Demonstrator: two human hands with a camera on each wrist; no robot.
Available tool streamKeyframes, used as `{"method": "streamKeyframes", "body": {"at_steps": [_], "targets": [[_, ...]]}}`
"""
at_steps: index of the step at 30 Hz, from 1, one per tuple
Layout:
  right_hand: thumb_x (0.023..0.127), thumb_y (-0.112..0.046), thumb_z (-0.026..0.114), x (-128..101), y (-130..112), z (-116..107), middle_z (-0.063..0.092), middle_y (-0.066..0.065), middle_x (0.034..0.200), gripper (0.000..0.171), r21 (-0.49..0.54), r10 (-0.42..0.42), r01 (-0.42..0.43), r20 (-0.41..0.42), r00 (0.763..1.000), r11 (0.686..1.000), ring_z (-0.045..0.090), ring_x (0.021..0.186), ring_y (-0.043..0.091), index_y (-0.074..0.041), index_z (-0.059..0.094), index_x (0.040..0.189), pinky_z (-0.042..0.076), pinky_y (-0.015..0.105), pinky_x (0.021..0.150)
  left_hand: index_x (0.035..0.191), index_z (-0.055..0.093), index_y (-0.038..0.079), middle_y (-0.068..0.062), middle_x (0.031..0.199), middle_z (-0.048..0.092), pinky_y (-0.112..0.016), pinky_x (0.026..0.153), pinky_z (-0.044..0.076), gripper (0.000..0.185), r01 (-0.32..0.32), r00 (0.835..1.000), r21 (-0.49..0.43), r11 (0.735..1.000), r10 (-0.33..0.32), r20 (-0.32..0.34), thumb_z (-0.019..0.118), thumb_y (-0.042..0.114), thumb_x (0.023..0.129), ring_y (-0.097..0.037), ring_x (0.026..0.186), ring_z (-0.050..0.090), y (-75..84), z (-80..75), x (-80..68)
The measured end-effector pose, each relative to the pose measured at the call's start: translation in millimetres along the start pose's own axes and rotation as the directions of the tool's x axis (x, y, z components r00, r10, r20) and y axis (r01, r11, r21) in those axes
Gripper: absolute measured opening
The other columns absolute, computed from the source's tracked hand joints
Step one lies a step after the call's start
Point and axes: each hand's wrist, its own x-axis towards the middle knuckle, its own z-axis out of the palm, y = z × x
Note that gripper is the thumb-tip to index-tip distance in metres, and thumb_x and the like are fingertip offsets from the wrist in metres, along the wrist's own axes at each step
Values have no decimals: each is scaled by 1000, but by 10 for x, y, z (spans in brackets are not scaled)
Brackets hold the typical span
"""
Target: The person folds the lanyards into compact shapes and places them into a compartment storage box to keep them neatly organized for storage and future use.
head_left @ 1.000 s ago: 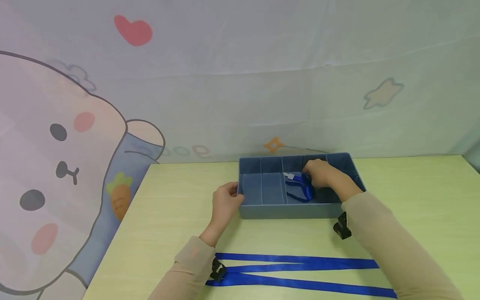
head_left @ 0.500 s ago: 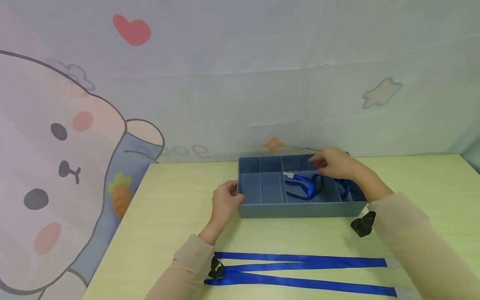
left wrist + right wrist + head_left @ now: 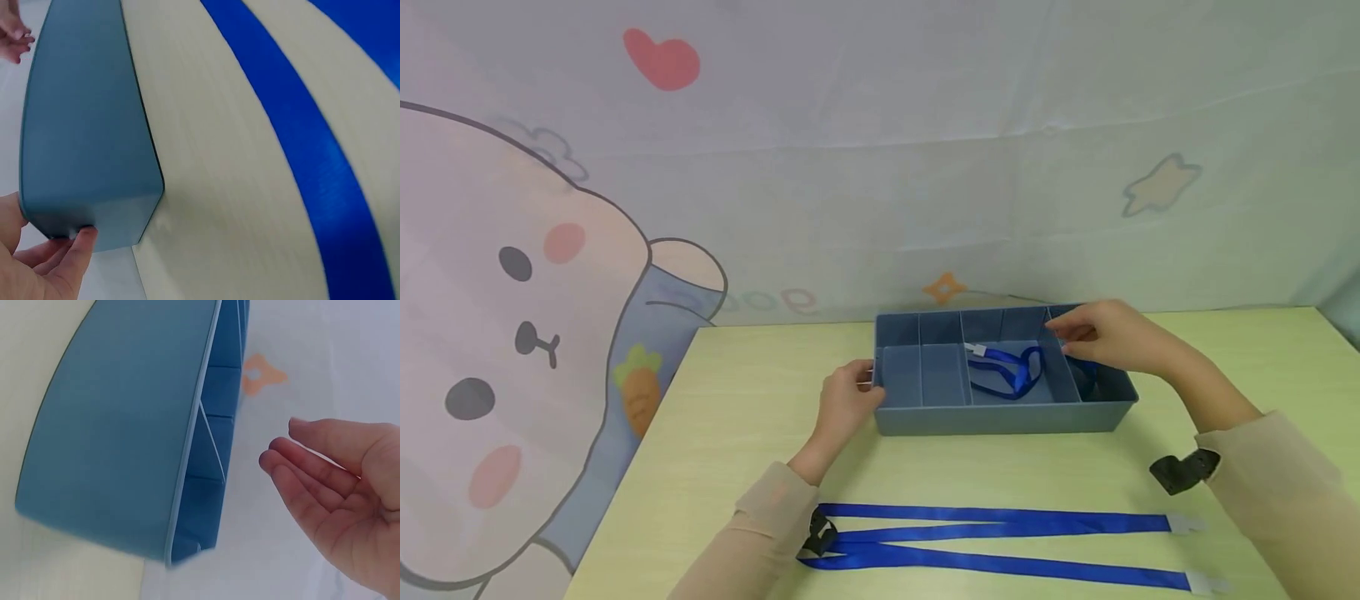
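A blue-grey divided tray [image 3: 1000, 421] stands near the back of the table. My left hand [image 3: 847, 402] holds its left end wall, thumb over the rim and fingers outside; in the left wrist view the fingertips [image 3: 86, 236] press that end. My right hand [image 3: 1112, 335] hovers over the tray's right end, fingers loosely bent, nothing between them; the right wrist view shows its fingers [image 3: 306, 487] apart from the tray. Inside the wide middle compartment lies a coiled blue lanyard [image 3: 1021, 382] with a pale clip. Another blue coil [image 3: 1081, 375] sits in the right compartment, partly shaded.
Flat blue lanyards [image 3: 1037, 567] stretch across the table in front of the tray, with pale clips [image 3: 1183, 523] at their right ends. A printed cloth [image 3: 880, 167] hangs behind the table [image 3: 722, 400]. Black cameras [image 3: 1183, 471] are strapped to the wrists.
My right hand has risen out of the middle compartment and moved right, uncovering the right compartment. The middle lanyard's loop has spread rightward. My left hand stays at the tray's left end.
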Motion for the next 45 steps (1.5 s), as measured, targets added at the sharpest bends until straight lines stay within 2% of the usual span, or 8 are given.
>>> {"method": "streamKeyframes", "body": {"at_steps": [6, 13, 18, 23, 28, 38, 43, 45], "targets": [[87, -3, 63, -225, 15, -20, 66, 7, 103, 31, -13, -52, 52, -16, 999, 999, 62, 85, 17, 4, 61, 117, 52, 24, 65, 123, 57, -4, -22, 116, 61, -36, 77, 54, 43, 45, 998, -79, 996, -41, 57, 68, 11, 85, -31, 98, 64, -12, -107, -50], [85, -13, 68, -552, 66, -15, 66, -2, 107, 30, -102, -74, 74, 0, 997, 992, 63, 92, 16, -9, 65, 116, 51, 26, 67, 117, 62, 0, -17, 113, 62, -36, 79, 53, 36, 69, 990, -83, 994, -58, 132, 69, 14, 85, -28, 96, 63, -104, -347, -155], [84, -14, 70, -781, 197, 41, 66, -4, 103, 27, -118, -73, 75, 14, 997, 990, 61, 90, 9, -12, 66, 111, 50, 26, 66, 117, 62, 0, -17, 113, 62, -35, 80, 52, 35, 45, 960, -12, 999, -39, 278, 68, 14, 85, -25, 97, 62, -233, -569, -252], [81, -15, 72, -993, 371, 155, 66, -2, 99, 29, -141, -84, 88, 30, 996, 986, 56, 89, -1, -10, 65, 109, 50, 25, 64, 118, 61, 0, -18, 114, 61, -35, 81, 52, 37, -49, 889, 23, 999, 33, 457, 68, 15, 86, -26, 97, 61, -364, -742, -368], [79, -15, 74, -1191, 502, 285, 66, -6, 96, 30, -129, -79, 81, 22, 997, 988, 56, 84, -1, -8, 65, 107, 50, 25, 62, 120, 60, 2, -15, 117, 61, -32, 81, 51, 39, -54, 810, 2, 999, 43, 585, 70, 15, 84, -24, 96, 62, -461, -821, -479], [80, -16, 73, -1283, 681, 589, 65, -5, 98, 27, 117, -144, 128, 148, 978, 985, 56, 85, 3, -10, 64, 106, 49, 24, 63, 115, 64, 9, -5, 110, 63, -35, 80, 47, 43, -11, 667, 16, 1000, -4, 745, 79, 14, 74, -24, 94, 58, -531, -902, -580], [80, -20, 73, -1311, 741, 701, 63, -9, 97, 26, 219, -126, 75, 226, 966, 973, 54, 83, 3, -13, 66, 104, 47, 22, 64, 114, 64, 12, 2, 110, 61, -29, 83, 45, 47, -85, 595, 59, 995, 4, 804, 82, 12, 70, -15, 93, 53, -547, -921, -598], [80, -24, 74, -1330, 747, 727, 63, -10, 97, 27, 229, -99, 41, 250, 963, 973, 54, 83, 2, -13, 66, 103, 47, 20, 66, 115, 64, 13, 4, 109, 60, -26, 85, 44, 48, -126, 578, 65, 990, 20, 816, 82, 12, 70, -12, 92, 52, -561, -920, -604]]}}
